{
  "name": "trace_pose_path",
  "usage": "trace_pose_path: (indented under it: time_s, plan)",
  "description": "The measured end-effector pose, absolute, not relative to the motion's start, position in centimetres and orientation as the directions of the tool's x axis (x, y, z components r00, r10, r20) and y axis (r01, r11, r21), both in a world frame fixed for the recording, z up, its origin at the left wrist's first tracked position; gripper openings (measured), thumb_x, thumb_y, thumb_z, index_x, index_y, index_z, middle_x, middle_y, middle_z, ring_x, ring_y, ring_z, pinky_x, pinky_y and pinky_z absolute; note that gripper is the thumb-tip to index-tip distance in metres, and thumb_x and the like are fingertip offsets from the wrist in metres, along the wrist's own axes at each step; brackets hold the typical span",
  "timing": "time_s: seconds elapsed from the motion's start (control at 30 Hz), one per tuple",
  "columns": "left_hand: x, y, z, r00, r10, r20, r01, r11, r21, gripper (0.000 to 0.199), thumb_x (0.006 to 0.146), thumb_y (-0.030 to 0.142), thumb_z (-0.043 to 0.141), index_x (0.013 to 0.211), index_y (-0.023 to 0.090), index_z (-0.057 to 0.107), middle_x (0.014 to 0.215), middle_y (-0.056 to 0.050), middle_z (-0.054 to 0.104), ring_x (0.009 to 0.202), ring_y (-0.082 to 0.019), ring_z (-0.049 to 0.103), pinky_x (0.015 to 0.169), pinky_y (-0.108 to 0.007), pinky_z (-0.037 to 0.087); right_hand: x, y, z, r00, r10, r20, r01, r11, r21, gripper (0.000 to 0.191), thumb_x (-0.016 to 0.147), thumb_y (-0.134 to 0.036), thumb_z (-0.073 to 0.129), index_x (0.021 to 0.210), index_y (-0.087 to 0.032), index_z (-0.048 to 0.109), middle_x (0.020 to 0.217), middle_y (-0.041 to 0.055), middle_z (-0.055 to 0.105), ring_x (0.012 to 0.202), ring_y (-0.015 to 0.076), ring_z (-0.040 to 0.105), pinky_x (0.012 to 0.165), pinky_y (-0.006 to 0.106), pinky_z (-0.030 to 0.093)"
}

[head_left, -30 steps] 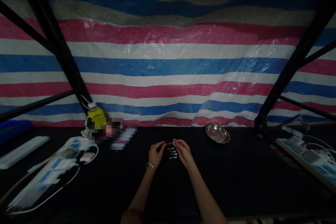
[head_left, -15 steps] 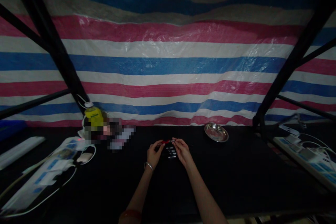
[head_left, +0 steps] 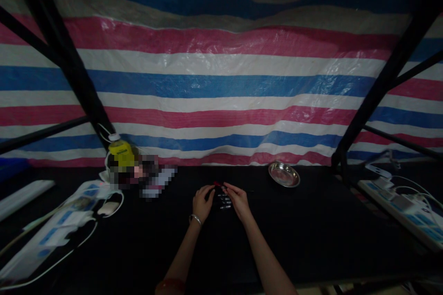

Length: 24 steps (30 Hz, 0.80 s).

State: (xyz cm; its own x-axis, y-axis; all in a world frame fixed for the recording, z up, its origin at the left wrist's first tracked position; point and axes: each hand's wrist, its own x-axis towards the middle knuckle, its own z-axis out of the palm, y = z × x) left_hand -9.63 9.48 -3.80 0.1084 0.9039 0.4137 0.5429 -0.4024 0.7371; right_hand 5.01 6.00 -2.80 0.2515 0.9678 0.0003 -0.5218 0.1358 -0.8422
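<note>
Between my two hands, above the black tabletop, is a small red pen [head_left: 217, 184], mostly covered by fingers. My left hand [head_left: 202, 203], with a silver bangle on its wrist, is closed in a pinch at the pen's left end. The fingertips of my right hand [head_left: 238, 200] are pinched together on its right end. Just below, several dark pens [head_left: 225, 202] with pale markings lie side by side in the gap between the hands. My right hand partly hides them. A thin dark tip pokes out to the right of that hand.
A round metal dish [head_left: 284, 174] stands at the back right. Power strips with cables [head_left: 55, 230] lie on the left, and another power strip [head_left: 403, 207] is on the right. A yellow bottle [head_left: 122, 153] stands by the left black frame post [head_left: 78, 78]. Striped sheeting [head_left: 221, 83] hangs behind.
My right fingertips have moved a little left, closer to my left hand, so less of the red pen shows. The dark pens lie as before. The view has shifted slightly.
</note>
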Motion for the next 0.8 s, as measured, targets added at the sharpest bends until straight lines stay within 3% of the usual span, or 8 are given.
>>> trace_pose_path:
  time_s: [0.13, 0.27, 0.37, 0.43, 0.57, 0.8]
  plan:
    - [-9.3, 8.8, -3.1, 0.228, 0.921, 0.316, 0.694, -0.381, 0.61, 0.038, 0.087, 0.039, 0.041, 0.123, 0.032, 0.053, 0.135, -0.003, 0.047, 0.12, -0.026, 0.044, 0.095, -0.045, 0.036, 5.1, 6.1, -3.2, 0.234, 0.972, 0.022, -0.464, 0.131, -0.876, 0.029, 0.062, -0.031, 0.073, 0.087, -0.016, 0.072, 0.089, 0.0076, 0.072, 0.077, 0.0159, 0.066, 0.081, 0.029, 0.048]
    - [-8.6, 8.2, -2.6, 0.324, 0.918, 0.227, 0.808, -0.393, 0.439, 0.042, 0.09, 0.038, 0.034, 0.132, 0.033, 0.042, 0.143, -0.002, 0.036, 0.13, -0.024, 0.032, 0.1, -0.046, 0.031, 5.6, 6.4, -3.6, 0.311, 0.947, 0.082, -0.385, 0.204, -0.9, 0.027, 0.067, -0.033, 0.066, 0.087, -0.016, 0.072, 0.077, 0.0059, 0.071, 0.069, 0.0153, 0.064, 0.074, 0.03, 0.05]
    - [-8.2, 7.9, -2.4, 0.362, 0.914, 0.182, 0.858, -0.403, 0.318, 0.044, 0.091, 0.04, 0.031, 0.133, 0.03, 0.039, 0.144, -0.001, 0.034, 0.132, -0.022, 0.029, 0.102, -0.044, 0.029, 6.3, 6.5, -3.9, 0.473, 0.857, 0.208, -0.146, 0.308, -0.94, 0.031, 0.074, -0.036, 0.057, 0.093, -0.015, 0.07, 0.079, 0.0069, 0.07, 0.066, 0.015, 0.062, 0.069, 0.03, 0.051]
    - [-8.0, 7.7, -2.3, 0.373, 0.91, 0.181, 0.872, -0.41, 0.267, 0.045, 0.091, 0.041, 0.03, 0.135, 0.029, 0.038, 0.144, -0.002, 0.033, 0.133, -0.022, 0.028, 0.103, -0.044, 0.029, 6.7, 6.4, -4.1, 0.544, 0.779, 0.311, 0.043, 0.344, -0.938, 0.038, 0.078, -0.037, 0.051, 0.106, -0.015, 0.065, 0.095, 0.0104, 0.068, 0.07, 0.0148, 0.063, 0.071, 0.03, 0.051]
    - [-7.7, 7.7, -2.2, 0.425, 0.878, 0.219, 0.857, -0.468, 0.215, 0.052, 0.09, 0.043, 0.031, 0.139, 0.024, 0.03, 0.148, -0.005, 0.026, 0.135, -0.022, 0.023, 0.103, -0.042, 0.028, 7.3, 6.1, -4.2, 0.592, 0.709, 0.384, 0.226, 0.312, -0.923, 0.053, 0.085, -0.037, 0.042, 0.131, -0.012, 0.043, 0.116, 0.016, 0.059, 0.077, 0.0148, 0.064, 0.077, 0.032, 0.05]
    - [-7.3, 8.1, -2.4, 0.44, 0.875, 0.2, 0.848, -0.479, 0.226, 0.056, 0.089, 0.045, 0.033, 0.139, 0.02, 0.03, 0.146, -0.009, 0.028, 0.136, -0.023, 0.021, 0.105, -0.044, 0.025, 8.0, 5.3, -3.7, 0.6, 0.683, 0.415, 0.332, 0.259, -0.907, 0.042, 0.087, -0.036, 0.038, 0.12, -0.013, 0.048, 0.108, 0.0144, 0.063, 0.071, 0.0152, 0.064, 0.068, 0.029, 0.051]
